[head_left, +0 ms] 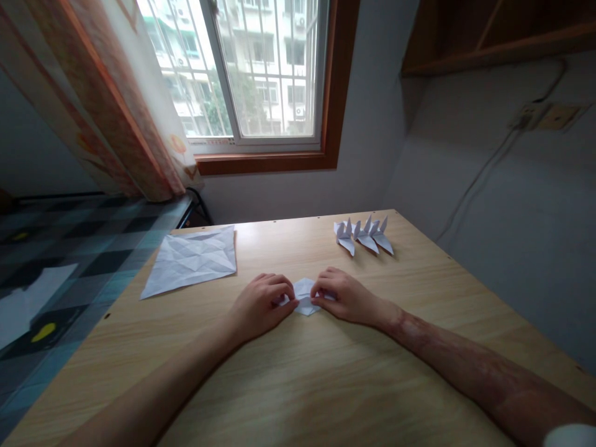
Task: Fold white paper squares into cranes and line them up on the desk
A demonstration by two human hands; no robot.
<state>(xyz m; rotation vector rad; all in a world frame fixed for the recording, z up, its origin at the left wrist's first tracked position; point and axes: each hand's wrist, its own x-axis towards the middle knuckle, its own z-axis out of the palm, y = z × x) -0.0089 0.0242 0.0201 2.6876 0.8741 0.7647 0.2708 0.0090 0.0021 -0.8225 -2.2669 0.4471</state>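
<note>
A small folded piece of white paper point(305, 301) lies on the wooden table, between my two hands. My left hand point(266, 303) pinches its left side, thumb and fingers together at the edge. On the opposite side my right hand point(342, 295) grips the paper the same way, its fingertips near the middle. Both hands cover the paper's outer ends. Beyond my right hand stand several folded paper cranes point(365, 236), lined up close together with their points upward. A larger creased paper sheet point(195, 257) lies flat at the table's far left.
The wooden table point(288, 385) reaches toward the window wall. Left of it is a checked bedspread point(116, 217) with white paper point(35, 304) on it. A curtain point(139, 124) hangs beside the window. A cable point(475, 180) runs down the right wall below a shelf.
</note>
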